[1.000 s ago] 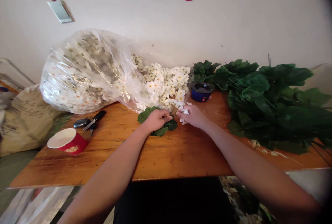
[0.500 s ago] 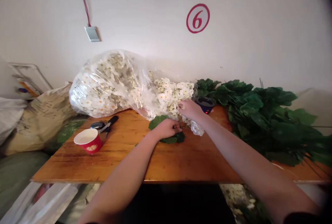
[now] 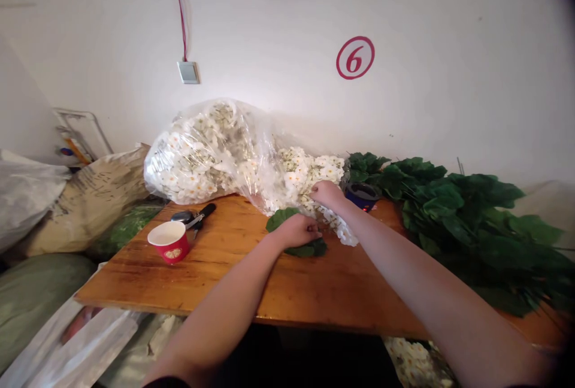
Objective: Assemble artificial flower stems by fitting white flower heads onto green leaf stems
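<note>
My left hand [image 3: 299, 231] is closed over a cluster of dark green artificial leaves [image 3: 308, 248] on the wooden table [image 3: 135, 280]. My right hand [image 3: 327, 194] grips a spray of small white artificial flowers [image 3: 340, 227], which trails down toward the table just right of the leaves. Behind that hand, a mass of white flowers [image 3: 309, 171] spills from a clear plastic bag [image 3: 197, 154]. The stems inside the grip are hidden by my fingers.
A small dark blue bowl [image 3: 362, 195] stands behind my right hand. Green leafy stems [image 3: 467, 220] are piled at the right. A red paper cup [image 3: 169, 242] and black-handled cutters [image 3: 200, 215] lie at the left. Sacks crowd the floor at left.
My right hand has moved from loose white pieces onto the flower mass, with a spray now hanging from it. The view has tilted upward and levelled. My left hand stays on the leaves.
</note>
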`<state>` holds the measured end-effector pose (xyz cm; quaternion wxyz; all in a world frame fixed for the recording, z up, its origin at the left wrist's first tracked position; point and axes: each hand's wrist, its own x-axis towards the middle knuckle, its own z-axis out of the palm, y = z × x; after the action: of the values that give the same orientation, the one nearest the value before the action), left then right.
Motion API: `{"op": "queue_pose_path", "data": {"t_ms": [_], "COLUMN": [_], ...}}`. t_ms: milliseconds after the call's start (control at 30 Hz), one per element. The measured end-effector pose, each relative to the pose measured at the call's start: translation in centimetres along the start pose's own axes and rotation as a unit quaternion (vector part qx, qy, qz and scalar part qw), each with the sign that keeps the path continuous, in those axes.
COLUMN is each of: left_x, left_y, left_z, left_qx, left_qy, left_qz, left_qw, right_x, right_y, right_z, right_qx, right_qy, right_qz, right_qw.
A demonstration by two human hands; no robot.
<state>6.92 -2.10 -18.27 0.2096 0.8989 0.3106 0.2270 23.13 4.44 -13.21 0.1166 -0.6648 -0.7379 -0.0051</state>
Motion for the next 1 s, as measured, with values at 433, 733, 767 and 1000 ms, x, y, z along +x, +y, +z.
{"op": "queue_pose_path", "data": {"t_ms": [433,733,767,1000], "left_x": [-0.2,0.1,0.2,0.9], "left_y": [-0.2,0.0,-0.1,-1.4], "left_z": [0.2,0.0,0.1,0.4], "left_qx": [-0.071,-0.272,-0.295,-0.375], "left_qy": [0.019,0.048,0.045,0.097], "left_qz": [-0.043,-0.131,-0.132,-0.136], "left_qw": [0.996,0.952,0.945,0.912], "right_x": [-3.5,-8.1,-8.6,-9.6], "right_y": [0.8,0.5,0.4,0.5], "right_z": [-2.9,-1.6,-1.1,0.5], "right_qx": [0.023,0.116,0.123,0.237], "right_qy": [0.254,0.304,0.276,0.181], "right_qz": [-0.075,-0.239,-0.265,-0.294], "right_qw": [0.964,0.915,0.916,0.908]}}
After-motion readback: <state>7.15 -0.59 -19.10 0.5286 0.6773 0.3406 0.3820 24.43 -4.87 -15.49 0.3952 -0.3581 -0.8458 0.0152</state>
